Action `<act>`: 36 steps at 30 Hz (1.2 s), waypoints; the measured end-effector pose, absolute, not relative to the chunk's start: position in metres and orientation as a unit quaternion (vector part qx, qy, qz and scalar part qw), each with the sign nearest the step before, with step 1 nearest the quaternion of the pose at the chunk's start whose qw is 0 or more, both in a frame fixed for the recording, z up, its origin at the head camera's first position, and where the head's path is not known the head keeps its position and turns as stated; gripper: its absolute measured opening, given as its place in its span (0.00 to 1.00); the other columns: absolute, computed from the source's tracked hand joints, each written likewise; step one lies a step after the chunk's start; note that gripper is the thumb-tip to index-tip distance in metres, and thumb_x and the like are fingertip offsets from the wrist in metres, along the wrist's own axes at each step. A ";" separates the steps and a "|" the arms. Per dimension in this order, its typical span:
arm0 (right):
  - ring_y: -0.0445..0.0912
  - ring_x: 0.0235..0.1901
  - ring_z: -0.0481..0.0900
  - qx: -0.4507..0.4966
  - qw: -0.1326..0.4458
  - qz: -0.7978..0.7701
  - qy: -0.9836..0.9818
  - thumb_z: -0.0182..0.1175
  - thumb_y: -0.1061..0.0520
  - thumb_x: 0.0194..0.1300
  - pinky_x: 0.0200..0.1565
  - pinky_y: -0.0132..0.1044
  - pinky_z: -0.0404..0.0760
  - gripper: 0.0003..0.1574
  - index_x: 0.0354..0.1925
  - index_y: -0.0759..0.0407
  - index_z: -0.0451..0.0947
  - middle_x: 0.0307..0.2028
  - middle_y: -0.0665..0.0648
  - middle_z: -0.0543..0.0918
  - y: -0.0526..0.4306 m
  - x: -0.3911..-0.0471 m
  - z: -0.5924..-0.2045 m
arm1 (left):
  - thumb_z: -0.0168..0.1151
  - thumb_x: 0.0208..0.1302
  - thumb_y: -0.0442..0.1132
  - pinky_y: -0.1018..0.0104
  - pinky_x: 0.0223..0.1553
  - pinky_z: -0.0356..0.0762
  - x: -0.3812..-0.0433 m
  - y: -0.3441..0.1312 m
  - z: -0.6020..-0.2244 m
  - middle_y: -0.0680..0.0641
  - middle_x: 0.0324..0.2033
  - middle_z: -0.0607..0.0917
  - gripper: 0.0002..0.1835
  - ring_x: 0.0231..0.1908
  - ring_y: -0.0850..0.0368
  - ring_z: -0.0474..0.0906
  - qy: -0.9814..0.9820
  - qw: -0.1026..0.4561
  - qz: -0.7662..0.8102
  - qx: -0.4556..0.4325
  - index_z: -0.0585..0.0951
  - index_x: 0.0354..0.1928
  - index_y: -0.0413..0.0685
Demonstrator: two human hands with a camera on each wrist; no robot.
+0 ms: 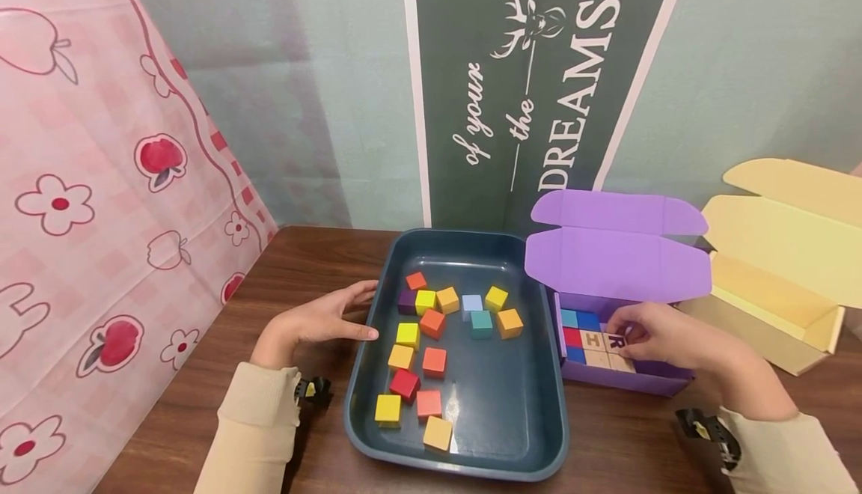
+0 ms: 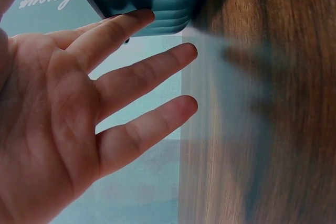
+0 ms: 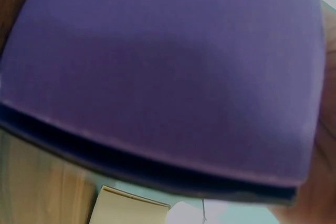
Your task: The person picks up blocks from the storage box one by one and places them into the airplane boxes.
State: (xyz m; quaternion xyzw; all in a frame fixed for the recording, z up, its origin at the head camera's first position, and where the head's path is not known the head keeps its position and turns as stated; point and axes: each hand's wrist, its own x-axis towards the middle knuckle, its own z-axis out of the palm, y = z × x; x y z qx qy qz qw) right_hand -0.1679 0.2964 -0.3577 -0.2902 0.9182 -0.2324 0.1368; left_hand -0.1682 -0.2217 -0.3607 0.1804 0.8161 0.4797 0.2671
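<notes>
My left hand (image 1: 322,322) is at the left side of a dark blue tray (image 1: 501,419), thumb at the rim and fingers spread along its outer wall. In the left wrist view, the fingers of that left hand (image 2: 58,103) look straight and hold nothing. Over on the right, my right hand (image 1: 663,335) reaches into an open purple box (image 1: 622,379) and pinches a wooden block marked R (image 1: 615,343). Beside it sit a wooden H block (image 1: 592,340) and several blue, red and plain blocks. The purple box wall (image 3: 157,77) hides most of the right wrist view.
Several coloured cubes lie in the tray, among them a yellow cube (image 1: 387,410) and a teal cube (image 1: 481,324). An open yellow box (image 1: 761,329) stands right of the purple one. A printed cloth (image 1: 337,90) hangs behind the wooden table (image 1: 296,254).
</notes>
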 end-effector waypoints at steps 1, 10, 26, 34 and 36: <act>0.34 0.30 0.76 -0.290 0.138 -0.232 0.918 0.72 0.59 0.55 0.31 0.28 0.81 0.14 0.40 0.62 0.82 0.34 0.49 0.84 0.296 -0.168 -0.358 | 0.71 0.60 0.47 0.36 0.70 0.61 -0.168 -0.221 -0.360 0.40 0.75 0.62 0.49 0.75 0.36 0.53 0.816 0.267 0.480 0.179 0.52 0.77 0.49; 0.42 0.34 0.82 -0.267 0.074 -0.213 0.937 0.72 0.60 0.56 0.37 0.32 0.84 0.18 0.44 0.65 0.82 0.37 0.53 0.87 0.286 -0.164 -0.345 | 0.70 0.61 0.47 0.36 0.70 0.62 -0.169 -0.221 -0.358 0.39 0.75 0.62 0.49 0.75 0.35 0.53 0.817 0.265 0.479 0.184 0.52 0.77 0.48; 0.49 0.43 0.85 -0.381 -0.099 -0.233 0.890 0.74 0.61 0.55 0.46 0.49 0.86 0.21 0.48 0.58 0.83 0.44 0.54 0.87 0.208 -0.159 -0.338 | 0.70 0.62 0.46 0.35 0.69 0.62 -0.167 -0.222 -0.361 0.37 0.75 0.61 0.49 0.75 0.33 0.53 0.818 0.259 0.479 0.188 0.52 0.77 0.46; 0.48 0.46 0.83 -0.370 -0.008 -0.200 0.907 0.70 0.58 0.60 0.51 0.47 0.85 0.19 0.51 0.59 0.83 0.47 0.54 0.85 0.175 -0.165 -0.347 | 0.70 0.62 0.45 0.35 0.70 0.62 -0.167 -0.223 -0.361 0.37 0.75 0.61 0.49 0.75 0.33 0.53 0.814 0.261 0.483 0.190 0.51 0.77 0.45; 0.48 0.45 0.83 -0.362 0.001 -0.185 0.914 0.71 0.58 0.59 0.50 0.47 0.85 0.20 0.50 0.59 0.83 0.46 0.54 0.85 0.171 -0.167 -0.349 | 0.70 0.62 0.46 0.36 0.70 0.62 -0.167 -0.223 -0.361 0.37 0.75 0.61 0.49 0.75 0.33 0.53 0.815 0.261 0.482 0.189 0.51 0.77 0.45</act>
